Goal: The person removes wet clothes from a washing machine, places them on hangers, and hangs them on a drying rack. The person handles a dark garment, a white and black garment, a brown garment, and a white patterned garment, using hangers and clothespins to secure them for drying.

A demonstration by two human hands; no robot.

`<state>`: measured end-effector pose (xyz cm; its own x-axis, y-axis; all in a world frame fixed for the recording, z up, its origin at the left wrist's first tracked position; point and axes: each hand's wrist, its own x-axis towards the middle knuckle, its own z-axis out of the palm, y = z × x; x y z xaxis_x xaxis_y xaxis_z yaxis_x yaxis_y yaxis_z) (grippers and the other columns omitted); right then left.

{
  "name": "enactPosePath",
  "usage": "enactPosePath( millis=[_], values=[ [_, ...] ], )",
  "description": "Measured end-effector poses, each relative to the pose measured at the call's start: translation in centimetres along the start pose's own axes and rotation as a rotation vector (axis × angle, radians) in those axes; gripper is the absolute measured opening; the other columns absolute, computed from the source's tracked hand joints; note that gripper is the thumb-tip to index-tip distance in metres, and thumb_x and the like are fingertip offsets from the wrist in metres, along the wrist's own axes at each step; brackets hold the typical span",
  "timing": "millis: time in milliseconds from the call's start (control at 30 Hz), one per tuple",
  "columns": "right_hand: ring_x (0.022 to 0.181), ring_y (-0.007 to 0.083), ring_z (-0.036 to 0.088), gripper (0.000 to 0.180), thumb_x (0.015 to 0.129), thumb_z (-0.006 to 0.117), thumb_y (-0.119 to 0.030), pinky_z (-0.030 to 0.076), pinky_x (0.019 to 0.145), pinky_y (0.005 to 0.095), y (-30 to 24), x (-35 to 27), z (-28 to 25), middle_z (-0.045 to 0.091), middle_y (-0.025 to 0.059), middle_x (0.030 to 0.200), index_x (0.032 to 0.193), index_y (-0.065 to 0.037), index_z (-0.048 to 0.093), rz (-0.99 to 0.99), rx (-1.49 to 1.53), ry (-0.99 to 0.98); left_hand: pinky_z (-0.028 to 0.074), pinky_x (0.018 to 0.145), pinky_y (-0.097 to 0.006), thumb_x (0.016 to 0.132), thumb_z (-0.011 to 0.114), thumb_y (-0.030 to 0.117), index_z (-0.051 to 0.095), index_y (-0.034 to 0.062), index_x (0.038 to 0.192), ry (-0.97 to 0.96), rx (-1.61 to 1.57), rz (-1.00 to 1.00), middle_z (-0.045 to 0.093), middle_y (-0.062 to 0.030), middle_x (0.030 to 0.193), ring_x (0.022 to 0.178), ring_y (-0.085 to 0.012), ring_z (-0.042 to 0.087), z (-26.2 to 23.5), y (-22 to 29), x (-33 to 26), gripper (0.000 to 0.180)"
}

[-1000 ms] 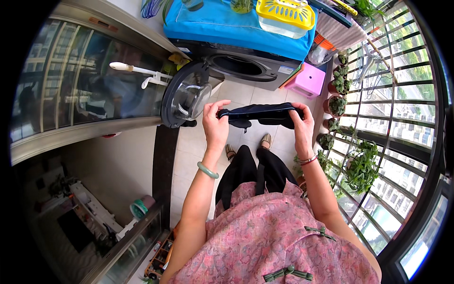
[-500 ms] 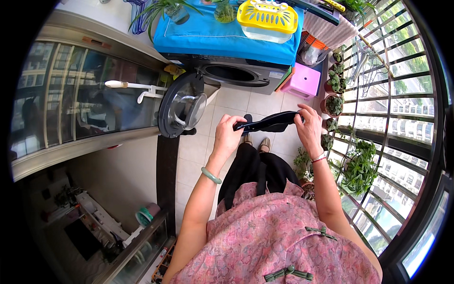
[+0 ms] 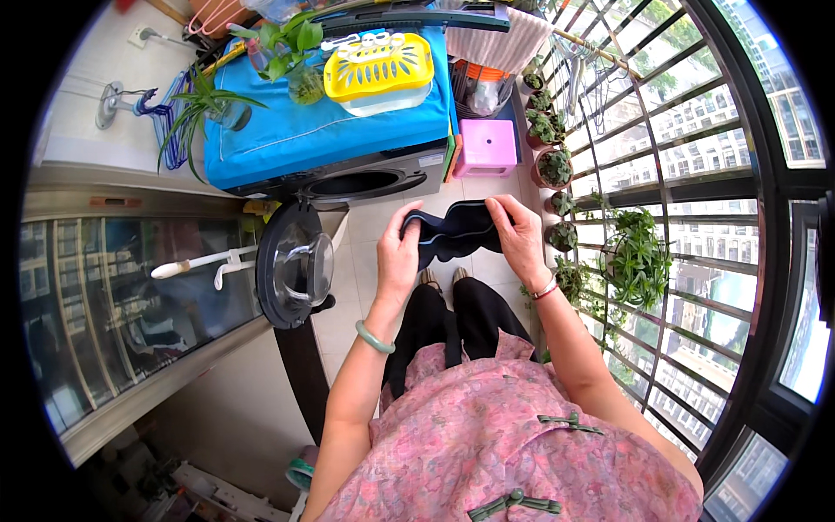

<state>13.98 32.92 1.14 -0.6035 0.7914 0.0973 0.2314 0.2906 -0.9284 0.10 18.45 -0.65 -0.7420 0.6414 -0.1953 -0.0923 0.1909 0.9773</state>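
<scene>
Between my two hands, a black cloth piece [image 3: 450, 233] with a thin pale blue line along it hangs stretched and slightly sagging. My left hand [image 3: 399, 252] pinches its left end between thumb and fingers. At the other end, my right hand [image 3: 522, 233] grips the upper corner. The cloth's full shape cannot be made out. Beyond it stands a front-loading washing machine [image 3: 417, 181] under a blue cover [image 3: 278, 143]. Its round door [image 3: 296, 265] is swung out to the left.
A yellow-lidded basket [image 3: 379, 74] and potted plants sit on the blue cover. A pink stool [image 3: 486, 148] stands right of the machine. Potted plants [image 3: 553, 169] line the barred window. A white-handled tool [image 3: 204, 262] lies against the left glass.
The black cloth was folded narrow and now spreads wider, its face turned more toward me. My hands have shifted left in view, and the view has swung right.
</scene>
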Motion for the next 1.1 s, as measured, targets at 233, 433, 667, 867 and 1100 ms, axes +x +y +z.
enactPosePath(
  millis=[233, 433, 667, 867, 1100],
  values=[
    [0.070, 0.0041, 0.049, 0.016, 0.095, 0.064, -0.014, 0.040, 0.061, 0.0216, -1.4, 1.7, -1.7, 0.058, 0.0000, 0.074, 0.096, 0.002, 0.066, 0.001, 0.105, 0.015, 0.044, 0.099, -0.029, 0.092, 0.056, 0.001, 0.050, 0.0121, 0.141, -0.333, 0.024, 0.109, 0.062, -0.0121, 0.118, 0.112, -0.0187, 0.059, 6.4, 1.3, 1.9, 0.050],
    [0.071, 0.0025, 0.052, 0.014, 0.093, 0.067, -0.011, 0.045, 0.063, 0.0197, 2.3, 5.7, -4.2, 0.063, -0.0021, 0.077, 0.099, 0.001, 0.066, 0.191, 0.230, 0.130, 0.050, 0.079, -0.033, 0.096, 0.055, 0.009, 0.056, 0.0004, 0.107, -0.357, 0.061, 0.028, 0.067, -0.0123, 0.092, 0.086, -0.0187, 0.063, 11.8, 1.6, 6.4, 0.014],
    [0.070, 0.0022, 0.051, 0.020, 0.096, 0.064, -0.019, 0.042, 0.063, 0.0185, 8.4, 11.8, -7.8, 0.061, -0.0048, 0.076, 0.094, 0.001, 0.067, 0.312, 0.332, 0.150, 0.049, 0.074, -0.033, 0.096, 0.059, 0.010, 0.057, -0.0005, 0.104, -0.177, 0.074, 0.048, 0.065, -0.0115, 0.086, 0.080, -0.0191, 0.061, 17.2, 1.9, 11.8, 0.014],
    [0.066, 0.0046, 0.055, 0.034, 0.099, 0.059, -0.031, 0.043, 0.060, 0.0201, 18.0, 17.7, -10.8, 0.064, -0.0008, 0.071, 0.091, 0.000, 0.070, 0.489, 0.217, 0.058, 0.049, 0.080, -0.035, 0.086, 0.067, 0.002, 0.066, 0.0045, 0.108, -0.285, 0.208, 0.128, 0.060, -0.0112, 0.100, 0.091, -0.0276, 0.062, 22.8, 3.8, 13.7, 0.022],
    [0.052, 0.0099, 0.061, 0.025, 0.098, 0.057, -0.023, 0.046, 0.043, 0.0218, 21.9, 25.8, -12.7, 0.065, 0.0042, 0.071, 0.095, -0.001, 0.067, 0.661, 0.346, 0.176, 0.047, 0.065, -0.028, 0.094, 0.061, 0.009, 0.066, 0.0062, 0.108, -0.353, 0.284, -0.081, 0.064, -0.0065, 0.079, 0.069, -0.0112, 0.058, 28.6, 3.0, 18.8, 0.015]
  ],
)
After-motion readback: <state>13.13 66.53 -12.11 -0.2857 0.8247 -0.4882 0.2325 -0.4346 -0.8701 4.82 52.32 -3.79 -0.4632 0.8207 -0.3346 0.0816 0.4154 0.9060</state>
